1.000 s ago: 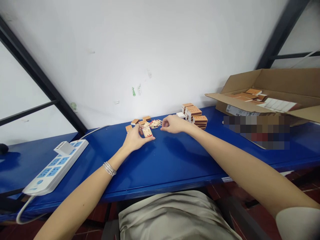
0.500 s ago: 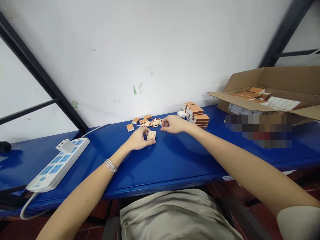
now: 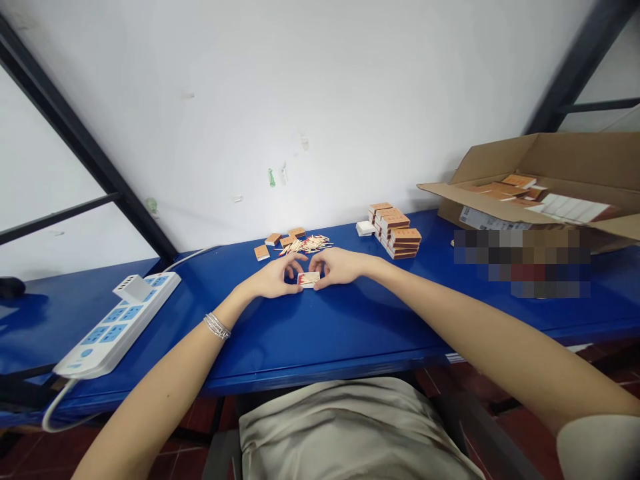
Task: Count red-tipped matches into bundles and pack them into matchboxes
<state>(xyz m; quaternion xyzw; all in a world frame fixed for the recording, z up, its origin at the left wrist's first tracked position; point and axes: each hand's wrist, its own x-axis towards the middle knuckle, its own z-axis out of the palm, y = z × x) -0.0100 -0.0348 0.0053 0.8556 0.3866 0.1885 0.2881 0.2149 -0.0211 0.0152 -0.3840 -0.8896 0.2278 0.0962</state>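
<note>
A small open matchbox tray [image 3: 309,279] with red-tipped matches sits between my two hands on the blue table [image 3: 325,327]. My left hand [image 3: 275,277] grips its left end with curled fingers; a silver bracelet is on that wrist. My right hand [image 3: 337,267] pinches its right end. Just behind them lies a loose pile of matches [image 3: 307,245] with a few orange matchboxes [image 3: 273,240] beside it.
A stack of orange matchboxes [image 3: 395,233] stands at the back right of the pile. An open cardboard carton [image 3: 540,193] with more boxes sits far right. A white and blue power strip [image 3: 117,320] lies at the left. Black metal frame bars run along both sides.
My right hand came back from the match pile and closed on the tray's right end. My left hand lowered the tray flat onto the table, slightly nearer me.
</note>
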